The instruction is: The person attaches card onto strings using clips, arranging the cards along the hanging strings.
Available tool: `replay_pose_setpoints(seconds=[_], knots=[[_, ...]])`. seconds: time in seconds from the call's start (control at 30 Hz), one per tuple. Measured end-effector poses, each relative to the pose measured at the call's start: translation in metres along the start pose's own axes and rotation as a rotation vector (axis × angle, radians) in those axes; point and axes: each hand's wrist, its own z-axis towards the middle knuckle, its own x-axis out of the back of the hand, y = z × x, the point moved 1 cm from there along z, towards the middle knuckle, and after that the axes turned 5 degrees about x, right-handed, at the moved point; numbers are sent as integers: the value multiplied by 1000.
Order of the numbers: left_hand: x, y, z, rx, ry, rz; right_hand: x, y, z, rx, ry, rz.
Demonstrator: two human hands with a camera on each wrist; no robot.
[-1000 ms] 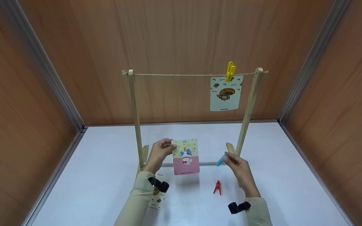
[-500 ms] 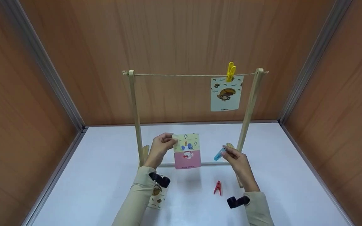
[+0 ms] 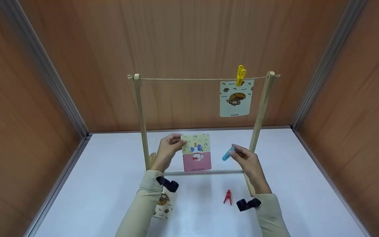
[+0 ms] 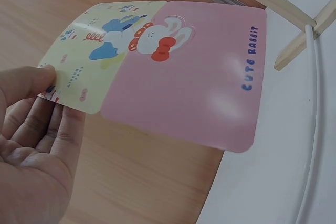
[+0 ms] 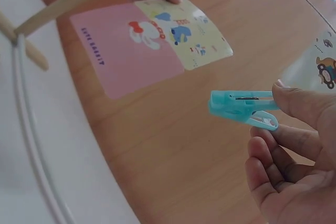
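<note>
My left hand [image 3: 169, 151] pinches the upper left corner of a yellow and pink card [image 3: 197, 154], printed with a rabbit and the words "CUTE RABBIT". In the left wrist view the thumb lies on the yellow part of the card [image 4: 184, 77], fingers behind it. Between thumb and fingers of my right hand [image 3: 248, 164] is a light blue clothespin [image 5: 241, 106], gripped by its handle end, its nose towards the card but apart from it. Both hands are raised above the table, below a string [image 3: 183, 79] stretched between two wooden posts.
A yellow clothespin [image 3: 240, 75] holds a pale card with a brown animal [image 3: 235, 100] on the string near the right post [image 3: 260, 115]. A red clothespin [image 3: 228, 197] lies on the white table [image 3: 94, 184]. Another card [image 3: 164, 205] lies partly under my left forearm. Wood panels stand around.
Both hands have risen and moved away from me, carrying the card and the blue clothespin upward towards the string. The hanging card and the red clothespin have stayed put.
</note>
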Motion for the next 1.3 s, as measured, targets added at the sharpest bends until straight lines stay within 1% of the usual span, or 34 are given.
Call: replay_pose_setpoints(seconds=[0.1,0.17,0.2,0.37,0.67,0.83,0.9,1.1,1.2,1.3], knots=[[-1,4,1,3,3,4,0,-6,1,9,-8,-7],[-2,7,2,1,16,9,0,-10,2,13,-12,-10],[-2,6,4,-7,27,13,0,-13,3,16,-13,-14],[-5,15,5,-26,41,12,0,-23,6,34,-21,-27],[-7,31,7,-44,25,19,0,-38,13,51,-32,-7],[-8,39,8,-54,21,29,-1,-43,18,100,-36,-13],[-8,42,8,-65,20,25,-1,-46,19,118,-40,-7],[-11,50,10,-101,17,10,-1,-59,24,119,-47,-4],[-13,54,10,-99,16,4,0,-65,26,145,-48,-5],[-14,57,10,-88,29,7,1,-71,28,162,-52,-13]])
